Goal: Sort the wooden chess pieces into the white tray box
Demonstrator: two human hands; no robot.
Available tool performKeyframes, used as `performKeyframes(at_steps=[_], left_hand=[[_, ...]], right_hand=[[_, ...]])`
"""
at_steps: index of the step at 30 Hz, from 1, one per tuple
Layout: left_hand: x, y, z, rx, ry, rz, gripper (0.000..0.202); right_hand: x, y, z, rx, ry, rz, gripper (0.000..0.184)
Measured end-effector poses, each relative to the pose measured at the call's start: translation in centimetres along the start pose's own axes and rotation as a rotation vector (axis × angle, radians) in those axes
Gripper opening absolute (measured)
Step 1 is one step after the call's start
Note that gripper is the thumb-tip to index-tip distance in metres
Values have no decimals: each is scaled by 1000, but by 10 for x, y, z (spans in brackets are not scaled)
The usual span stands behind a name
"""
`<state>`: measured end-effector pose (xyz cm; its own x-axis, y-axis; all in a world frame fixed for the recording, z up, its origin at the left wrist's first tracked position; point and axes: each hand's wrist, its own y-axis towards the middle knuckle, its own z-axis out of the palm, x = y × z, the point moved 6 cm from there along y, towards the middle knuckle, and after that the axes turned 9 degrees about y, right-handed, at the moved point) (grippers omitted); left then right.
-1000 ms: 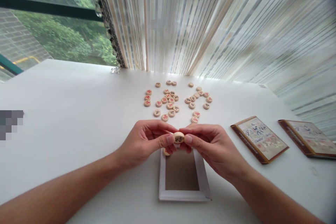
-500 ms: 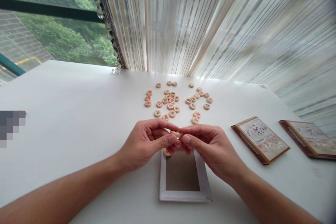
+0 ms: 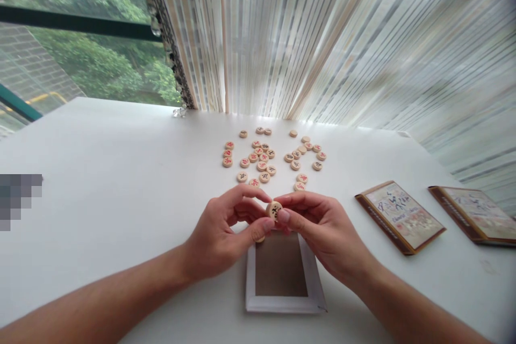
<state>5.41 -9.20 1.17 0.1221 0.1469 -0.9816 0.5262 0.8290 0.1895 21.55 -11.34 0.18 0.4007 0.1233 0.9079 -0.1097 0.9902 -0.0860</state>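
Observation:
A round wooden xiangqi piece (image 3: 273, 210) with a black character is held up between my two hands, its face turned towards me. My right hand (image 3: 326, 226) pinches its right side between thumb and fingers. The thumb and forefinger of my left hand (image 3: 226, 226) close on its left side. Below them lies an open shallow white box (image 3: 278, 302) with a brown inside. Another xiangqi piece (image 3: 260, 239) shows at the box's upper left, mostly hidden by my left thumb.
Several loose xiangqi pieces (image 3: 262, 166), with red or black characters, are scattered beyond my hands on the white table (image 3: 141, 188). To the right lie a printed box cover (image 3: 401, 216) and a second similar one (image 3: 475, 214). A striped curtain (image 3: 262, 37) hangs behind.
The held xiangqi piece has been tilted from edge-on so that its black character faces me. My left fingers have shifted slightly, and the piece at the box is more covered.

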Motion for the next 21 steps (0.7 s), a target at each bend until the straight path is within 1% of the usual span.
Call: performKeyframes(at_steps=[2,3,6,8,11,14,17,21], left_hand=[[4,0,-1,5,-15,-43,32],[6,1,-1,10,-11,-63,33],[9,2,-2,26,44,-102,26],[8,2,-2,17,73,-106,24],[6,3,-3,-2,77,-89,24],[4,3,-4,-14,72,-74,23],[4,3,-3,2,57,-70,21],[6,2,-2,21,52,-94,20]], right_hand=[[7,-2,-2,-10,-75,-90,23],[11,-3,-1,-9,-135,-152,21],[22,-7,3,30,-302,-328,14],[25,-8,6,54,-316,-371,12],[25,-6,6,46,-264,-335,11],[24,-4,5,39,-261,-277,10],[22,-4,5,59,-233,-256,9],[19,-4,6,80,-187,-239,14]])
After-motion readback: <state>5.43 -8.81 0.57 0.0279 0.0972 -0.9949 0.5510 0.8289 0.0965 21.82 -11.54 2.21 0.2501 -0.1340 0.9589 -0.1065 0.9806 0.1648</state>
